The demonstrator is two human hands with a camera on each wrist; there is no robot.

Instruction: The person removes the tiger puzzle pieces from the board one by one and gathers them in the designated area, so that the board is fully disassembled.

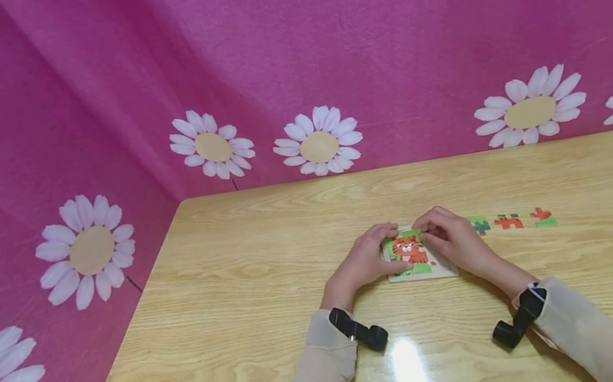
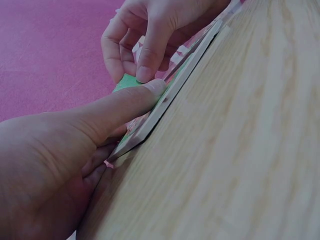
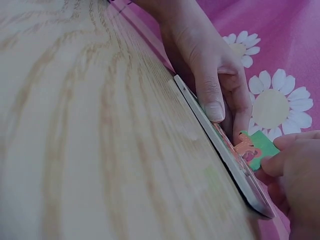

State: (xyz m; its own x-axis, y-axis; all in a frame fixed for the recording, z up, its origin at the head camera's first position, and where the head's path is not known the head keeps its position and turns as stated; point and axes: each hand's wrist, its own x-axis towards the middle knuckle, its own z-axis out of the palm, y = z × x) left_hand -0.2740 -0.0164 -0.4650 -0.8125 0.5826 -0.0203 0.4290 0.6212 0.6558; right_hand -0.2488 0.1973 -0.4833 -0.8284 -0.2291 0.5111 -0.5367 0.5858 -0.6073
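Note:
A small jigsaw puzzle board with a pale frame lies on the table, showing an orange tiger on green. My left hand holds it by the left side, thumb over the near part and fingers at the far left edge. My right hand is over the board's right side. Between its thumb and fingers it pinches a green and orange puzzle piece, which is tilted up at the picture's far part. The right part of the board shows bare backing beside the tiger.
Right of the board, three spots of loose pieces lie in a row: a green piece, an orange piece and an orange and green piece. The wooden table meets a pink flowered cloth at its back.

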